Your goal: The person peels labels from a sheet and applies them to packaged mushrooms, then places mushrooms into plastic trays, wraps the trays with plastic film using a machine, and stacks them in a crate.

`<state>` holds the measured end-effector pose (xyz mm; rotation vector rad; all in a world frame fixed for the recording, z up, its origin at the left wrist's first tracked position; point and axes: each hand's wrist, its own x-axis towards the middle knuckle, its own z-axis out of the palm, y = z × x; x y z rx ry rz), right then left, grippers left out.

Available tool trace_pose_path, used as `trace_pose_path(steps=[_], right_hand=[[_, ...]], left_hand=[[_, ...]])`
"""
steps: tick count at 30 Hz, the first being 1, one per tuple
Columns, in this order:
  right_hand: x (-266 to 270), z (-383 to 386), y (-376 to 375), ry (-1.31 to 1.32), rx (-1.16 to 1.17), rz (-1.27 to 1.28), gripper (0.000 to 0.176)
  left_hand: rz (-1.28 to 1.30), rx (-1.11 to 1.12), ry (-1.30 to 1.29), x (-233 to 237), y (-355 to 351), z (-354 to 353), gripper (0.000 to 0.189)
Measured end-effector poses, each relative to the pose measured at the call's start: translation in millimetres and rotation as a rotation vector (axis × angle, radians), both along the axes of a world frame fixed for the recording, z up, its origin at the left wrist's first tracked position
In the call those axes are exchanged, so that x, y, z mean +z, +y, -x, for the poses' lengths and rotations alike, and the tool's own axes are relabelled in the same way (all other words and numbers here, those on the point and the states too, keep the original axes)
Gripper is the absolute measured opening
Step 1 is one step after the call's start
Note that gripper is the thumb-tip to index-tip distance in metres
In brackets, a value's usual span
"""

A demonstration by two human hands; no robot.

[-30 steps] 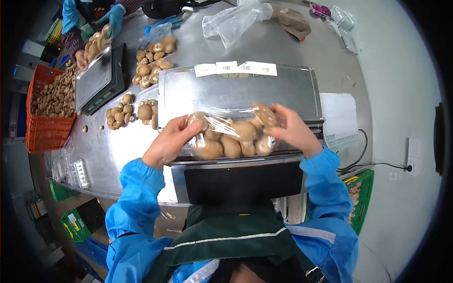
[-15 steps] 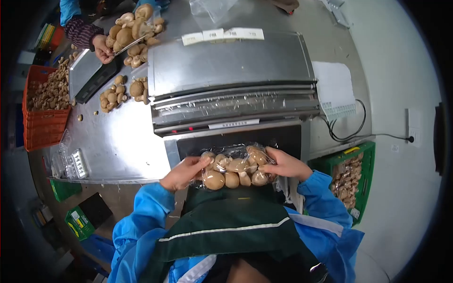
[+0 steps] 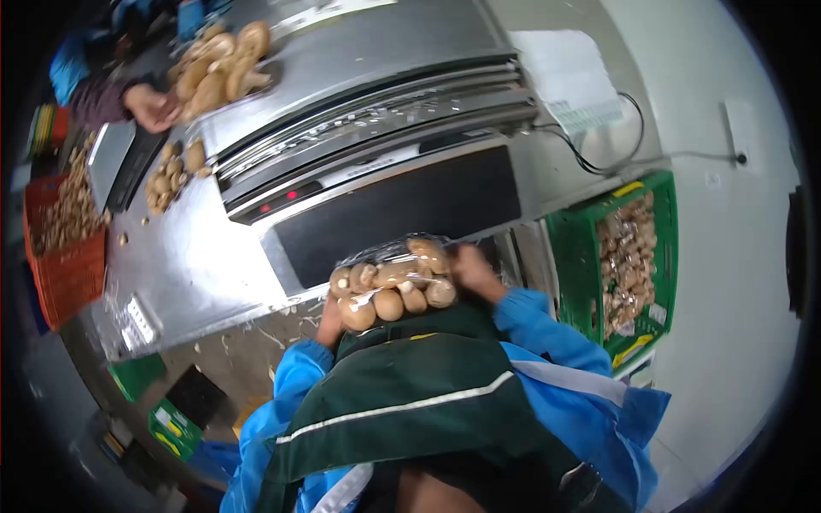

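Observation:
A clear film-wrapped pack of brown mushrooms (image 3: 389, 278) is held in front of my apron, just off the near edge of the machine. My left hand (image 3: 329, 323) grips its left end, with the fingers mostly hidden behind the pack. At the opposite end is my right hand (image 3: 475, 272), smeared by motion but closed against the pack's side. Beyond the pack lies the black plate (image 3: 402, 205) of a metal wrapping machine (image 3: 376, 111), which shows two red lights.
A green crate (image 3: 573, 265) with wrapped mushroom packs stands at the right. On the left are an orange crate (image 3: 64, 291) of loose mushrooms and a scale (image 3: 128, 167). A co-worker's hand (image 3: 152, 107) is beside a mushroom pile (image 3: 218, 73). A power cable (image 3: 641, 154) runs to the wall.
My view has turned and tilted. The pack has come away from the black plate toward my body, held by both hands. The co-worker's hand has shifted against the mushroom pile.

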<state>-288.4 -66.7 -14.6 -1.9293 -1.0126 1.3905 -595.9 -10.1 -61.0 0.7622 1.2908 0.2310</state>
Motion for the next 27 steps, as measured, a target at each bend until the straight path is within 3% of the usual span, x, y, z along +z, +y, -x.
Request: trace_pose_path(steps=[1,3,7,11,13,14,16,17,19,20,21,22,23,25,27], right_hand=[[-95,22,-30,0.415,-0.096,-0.033,0.031],[-17,42,2,0.664,0.011,-0.071,0.031],[44,51,12,1.015,0.011,-0.202,0.03],[68,47,-1,1.083,-0.162,-0.364,0.028],[68,44,-3,1.046,-0.223,-0.418,0.028],[63,43,-5,1.022,-0.214,-0.42,0.03],[56,35,-6,0.947,-0.159,-0.421,0.035],[57,25,-12,0.944,-0.176,-0.435,0.035],[69,-10,-38,0.764,0.128,-0.394,0.046],[71,-17,-67,0.617,-0.055,-0.462,0.051],[84,-32,-78,0.872,-0.221,-0.445,0.054],[77,-33,-87,1.036,-0.693,-0.493,0.061],[93,-55,-101,0.784,-0.894,-0.351,0.056],[97,-105,-134,0.656,-1.063,-0.359,0.04],[95,-149,-177,0.43,-1.339,-0.469,0.036]], left_hand=[[0.052,0.002,-0.075,-6,0,-10,0.032],[0.117,0.002,-0.138,2,6,-19,0.032],[0.14,0.039,-0.178,64,22,-23,0.034],[-0.003,0.071,-0.287,127,48,-53,0.035],[-0.122,0.181,-0.589,146,37,-59,0.038],[-0.111,0.157,-0.586,158,33,-69,0.038],[-0.404,-0.121,-0.202,174,34,-102,0.038],[-0.257,-0.128,-0.248,174,43,-118,0.034],[-0.087,-0.018,-0.261,162,46,-151,0.029],[0.03,0.026,-0.322,147,45,-168,0.028],[-0.035,0.01,-0.38,131,36,-186,0.03],[-0.127,-0.152,-0.471,121,24,-207,0.031],[-0.045,-0.172,-0.557,134,5,-238,0.029],[-0.032,-0.443,-0.625,144,-14,-281,0.039],[0.032,-0.621,-0.647,166,-26,-313,0.043]])
